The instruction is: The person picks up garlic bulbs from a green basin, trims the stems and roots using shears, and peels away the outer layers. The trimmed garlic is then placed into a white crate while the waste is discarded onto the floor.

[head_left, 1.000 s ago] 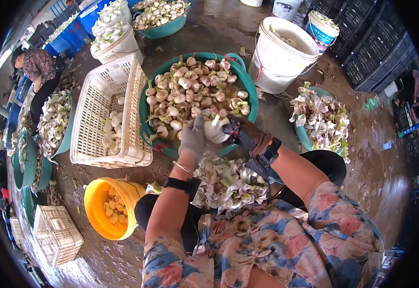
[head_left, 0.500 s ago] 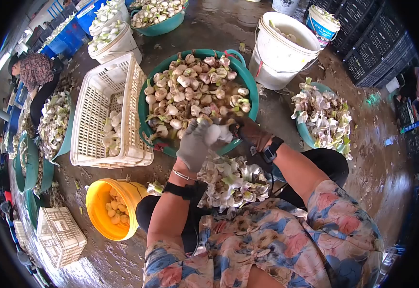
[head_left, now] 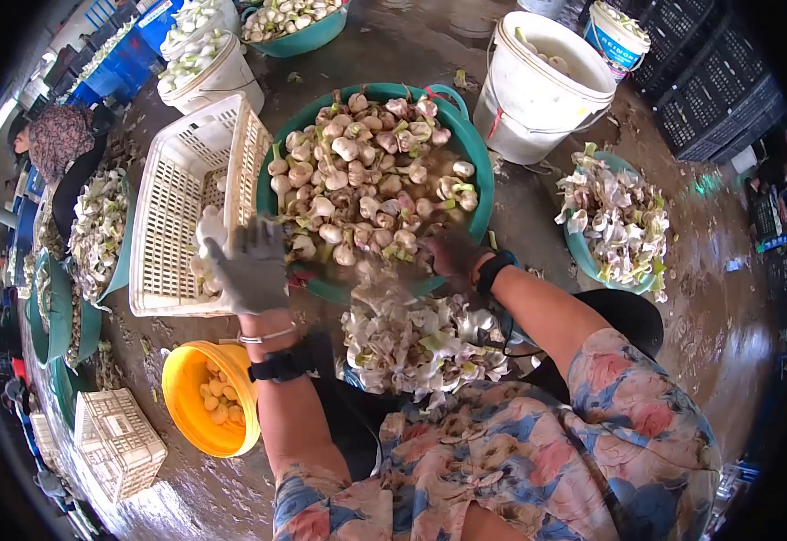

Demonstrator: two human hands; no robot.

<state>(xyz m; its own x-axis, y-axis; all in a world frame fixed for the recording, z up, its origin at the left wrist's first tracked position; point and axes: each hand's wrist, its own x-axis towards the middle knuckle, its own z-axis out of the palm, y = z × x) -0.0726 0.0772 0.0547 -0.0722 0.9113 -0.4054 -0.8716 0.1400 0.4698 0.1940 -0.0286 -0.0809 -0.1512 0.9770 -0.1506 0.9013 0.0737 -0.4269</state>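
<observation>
My left hand (head_left: 254,269), in a grey glove, is over the near right rim of the white slatted crate (head_left: 152,225). Its thumb and fingers are apart, and pale garlic bulbs (head_left: 210,227) show just past the thumb inside the crate. My right hand (head_left: 453,251), in a dark brown glove, reaches in over the front right of the green tub (head_left: 482,162). Its blurred fingertips are right at the heaped unpeeled garlic bulbs (head_left: 357,171); I cannot tell whether they grip one. Below the tub, between my knees, lies a pile of garlic skins (head_left: 420,343), its upper part blurred.
A yellow bucket (head_left: 173,397) with pale bulbs stands at the lower left. White buckets (head_left: 538,99) are behind the tub. A basin of skins (head_left: 614,216) sits at right, near stacked black crates (head_left: 718,99). Another person (head_left: 62,144) bends at far left.
My left hand has swung left from the tub's front to the white crate, parting from my right hand and the white bulb between them. My right hand has shifted slightly left; skins blur below the tub.
</observation>
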